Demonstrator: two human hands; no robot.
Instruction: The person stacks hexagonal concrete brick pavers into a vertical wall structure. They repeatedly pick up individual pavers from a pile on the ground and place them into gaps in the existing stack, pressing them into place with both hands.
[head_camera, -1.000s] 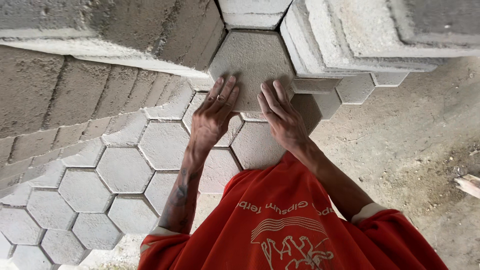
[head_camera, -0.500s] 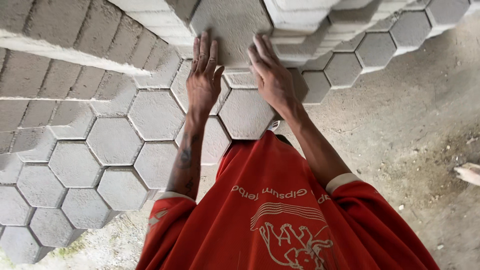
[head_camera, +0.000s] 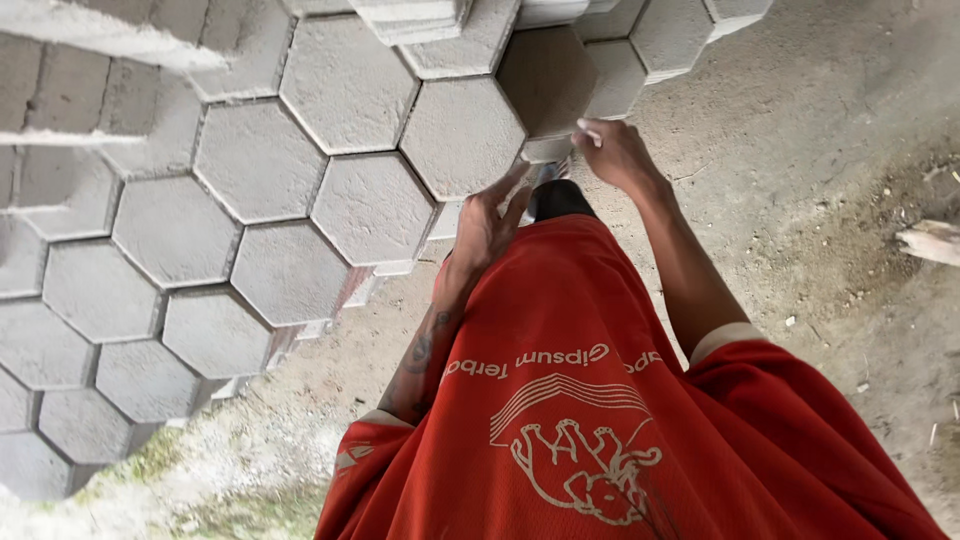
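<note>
A darker grey hexagonal concrete paver (head_camera: 548, 80) lies among lighter hexagonal pavers (head_camera: 370, 205) stacked in a honeycomb layer. My right hand (head_camera: 618, 155) is at that paver's near right corner, with its fingertips touching the edge. Whether it grips the paver is hidden by the curled fingers. My left hand (head_camera: 488, 225) hangs lower, by the near edge of the paver (head_camera: 462, 135) next to it, fingers loosely bent and holding nothing. My red shirt (head_camera: 580, 400) fills the lower part of the view.
Stacks of grey concrete blocks (head_camera: 70, 60) rise at the upper left. More hexagonal pavers (head_camera: 670, 35) sit at the top. Bare dusty ground (head_camera: 820, 180) lies to the right, with a piece of wood (head_camera: 930, 242) at the right edge.
Both hands lay flat on top of the darker paver. They have since slid back off it toward me, the left dropping lower, and the view has shifted down over the paver layer.
</note>
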